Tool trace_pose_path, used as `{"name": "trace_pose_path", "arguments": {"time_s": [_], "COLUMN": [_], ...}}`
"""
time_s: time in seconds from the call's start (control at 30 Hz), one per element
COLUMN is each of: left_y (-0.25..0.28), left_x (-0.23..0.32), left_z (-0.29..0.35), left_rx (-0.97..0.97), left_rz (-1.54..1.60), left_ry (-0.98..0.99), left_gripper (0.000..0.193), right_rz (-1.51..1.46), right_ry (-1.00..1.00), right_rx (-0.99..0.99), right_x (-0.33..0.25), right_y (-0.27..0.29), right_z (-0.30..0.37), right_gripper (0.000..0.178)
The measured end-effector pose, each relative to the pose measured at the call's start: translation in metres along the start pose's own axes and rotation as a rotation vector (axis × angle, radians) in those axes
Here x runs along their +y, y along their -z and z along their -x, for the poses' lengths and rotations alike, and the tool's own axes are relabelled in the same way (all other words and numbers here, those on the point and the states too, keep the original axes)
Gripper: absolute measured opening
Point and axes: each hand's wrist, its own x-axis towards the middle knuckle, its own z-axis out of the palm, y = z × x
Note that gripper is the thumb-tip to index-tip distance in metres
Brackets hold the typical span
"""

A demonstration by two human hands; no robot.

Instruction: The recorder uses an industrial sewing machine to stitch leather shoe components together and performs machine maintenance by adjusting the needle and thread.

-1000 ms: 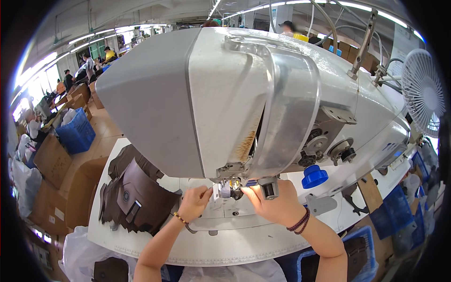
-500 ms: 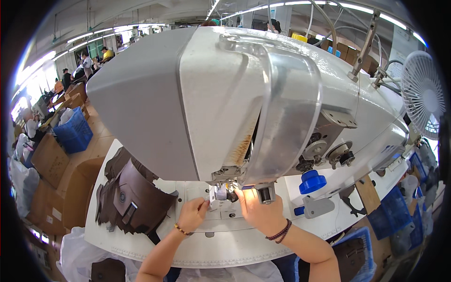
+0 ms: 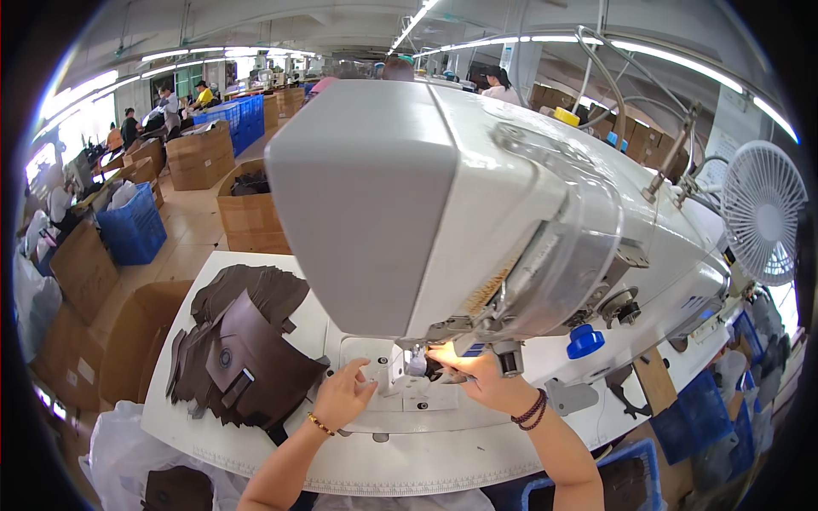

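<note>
Sewing-machine needle assembly (image 3: 415, 361) stands just left of the fingertips of the right hand (image 3: 494, 383), ahead and right of the farther left hand (image 3: 345, 396). Left thumb and fingers are parted, empty; whether the right pinches anything, I cannot tell.

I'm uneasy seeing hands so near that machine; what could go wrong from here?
The right hand is close in under the front end of the white sewing machine; it might get pinched or pricked if the mechanism moved. The brown pieces are piled unevenly beside the left hand; a bump could perhaps spread them across the white table.
</note>
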Motion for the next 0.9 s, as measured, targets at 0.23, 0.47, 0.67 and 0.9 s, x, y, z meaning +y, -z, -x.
{"name": "trace_pose_path", "arguments": {"time_s": [0.23,0.47,0.67,0.9], "left_y": [0.012,0.018,0.021,-0.006], "left_x": [0.011,0.022,0.028,0.029], "left_z": [-0.001,-0.002,0.003,0.025], "left_rx": [0.021,0.297,0.462,0.048], "left_rz": [0.079,-0.036,-0.033,0.376], "left_ry": [0.043,-0.269,-0.408,-0.577], "left_gripper": [0.046,0.045,0.027,0.011], "right_rz": [0.092,0.406,0.464,0.883], "right_ry": [0.07,0.104,-0.058,0.647], "right_rx": [0.033,-0.08,-0.218,0.36], "right_x": [-0.019,-0.027,-0.039,-0.036], "right_y": [0.016,0.025,0.034,0.018], "right_z": [-0.011,-0.01,-0.018,-0.01], "right_gripper": [0.049,0.065,0.055,0.028]}}
